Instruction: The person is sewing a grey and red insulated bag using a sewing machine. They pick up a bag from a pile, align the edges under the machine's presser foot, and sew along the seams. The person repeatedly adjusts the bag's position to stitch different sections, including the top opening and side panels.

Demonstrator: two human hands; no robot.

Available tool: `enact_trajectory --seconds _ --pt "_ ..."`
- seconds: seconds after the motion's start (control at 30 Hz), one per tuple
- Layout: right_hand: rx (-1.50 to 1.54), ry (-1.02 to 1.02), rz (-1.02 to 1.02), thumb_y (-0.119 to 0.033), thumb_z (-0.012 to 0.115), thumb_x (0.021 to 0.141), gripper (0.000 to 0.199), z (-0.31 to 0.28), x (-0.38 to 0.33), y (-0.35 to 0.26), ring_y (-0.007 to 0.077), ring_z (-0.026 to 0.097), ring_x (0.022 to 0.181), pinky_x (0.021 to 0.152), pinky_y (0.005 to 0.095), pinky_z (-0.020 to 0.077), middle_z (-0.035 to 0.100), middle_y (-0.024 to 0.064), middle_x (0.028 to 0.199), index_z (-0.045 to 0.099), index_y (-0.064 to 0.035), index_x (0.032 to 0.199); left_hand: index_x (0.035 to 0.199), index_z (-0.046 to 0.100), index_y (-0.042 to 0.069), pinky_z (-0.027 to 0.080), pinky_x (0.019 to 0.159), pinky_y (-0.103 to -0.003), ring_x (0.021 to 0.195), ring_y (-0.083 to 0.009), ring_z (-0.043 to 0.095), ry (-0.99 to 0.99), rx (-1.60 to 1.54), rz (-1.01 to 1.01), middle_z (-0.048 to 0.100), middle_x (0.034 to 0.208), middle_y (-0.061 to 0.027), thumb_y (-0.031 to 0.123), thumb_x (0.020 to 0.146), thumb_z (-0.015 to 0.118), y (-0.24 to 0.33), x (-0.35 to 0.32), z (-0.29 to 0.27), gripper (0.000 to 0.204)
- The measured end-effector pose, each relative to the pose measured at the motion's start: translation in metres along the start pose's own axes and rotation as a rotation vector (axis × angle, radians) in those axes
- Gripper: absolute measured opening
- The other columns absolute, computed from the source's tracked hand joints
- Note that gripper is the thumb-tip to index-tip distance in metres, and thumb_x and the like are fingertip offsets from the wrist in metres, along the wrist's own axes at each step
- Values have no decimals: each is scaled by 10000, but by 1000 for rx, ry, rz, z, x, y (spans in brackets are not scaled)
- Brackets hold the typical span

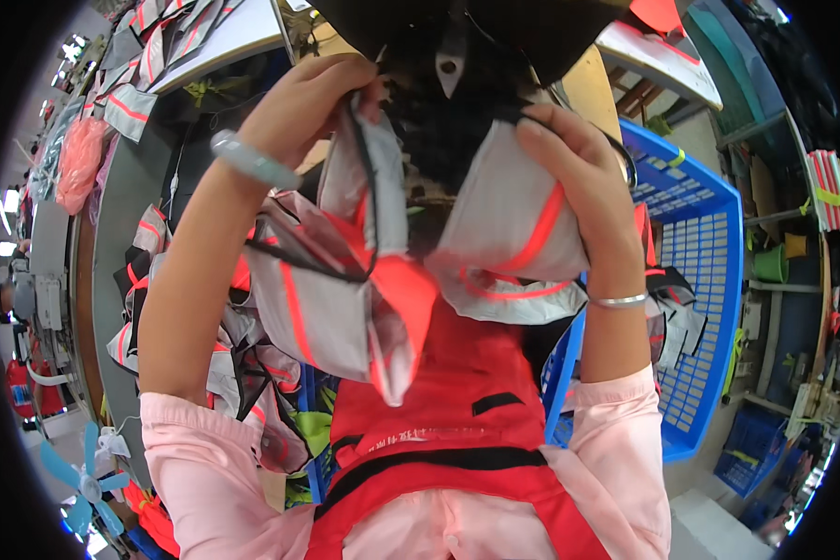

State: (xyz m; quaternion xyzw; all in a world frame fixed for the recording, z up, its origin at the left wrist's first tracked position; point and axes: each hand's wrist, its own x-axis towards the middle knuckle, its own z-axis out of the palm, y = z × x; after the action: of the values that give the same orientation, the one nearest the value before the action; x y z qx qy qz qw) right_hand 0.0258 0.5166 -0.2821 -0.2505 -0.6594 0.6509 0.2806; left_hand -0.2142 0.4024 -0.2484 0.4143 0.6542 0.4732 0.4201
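My left hand [310,105] is closed, its fingertips pinching the black-bound upper edge of a grey fabric piece [325,313] with neon red stripes. Opposite it, my right hand [581,166] grips the black edge of a grey, red-striped fabric panel [502,201], thumb on top. Both hang in front of my red apron [439,373]; whether they are joined, I cannot tell. Right beyond my hands is the dark head of what looks like a sewing machine [451,63]. Shadow hides its needle area, and the cloth is slightly blurred.
A blue plastic basket [733,252] with similar pieces stands at my right. More striped pieces [261,378] are heaped by my left forearm. White tabletops [229,51] lie at the far left and far right. A blue fan [89,487] is at the lower left.
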Motion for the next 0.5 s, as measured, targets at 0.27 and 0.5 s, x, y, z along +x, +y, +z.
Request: enact_trajectory --seconds 0.27,0.5 --pt "-300 -276 -313 -164 602 831 179 -91 -181 -45 151 555 701 631 270 445 612 68 830 650 -19 925 859 492 -35 377 709 -280 749 -153 475 15 27 238 507 791 -86 133 966 392 -69 -128 12 224" --pt "-831 600 -411 -138 591 843 212 -201 -253 -118 183 574 869 737 304 452 622 100 971 651 -45 1024 848 528 -25 407 707 -348 771 -212 488 -132 20 443 506 777 -105 102 899 420 -83 -167 59 174"
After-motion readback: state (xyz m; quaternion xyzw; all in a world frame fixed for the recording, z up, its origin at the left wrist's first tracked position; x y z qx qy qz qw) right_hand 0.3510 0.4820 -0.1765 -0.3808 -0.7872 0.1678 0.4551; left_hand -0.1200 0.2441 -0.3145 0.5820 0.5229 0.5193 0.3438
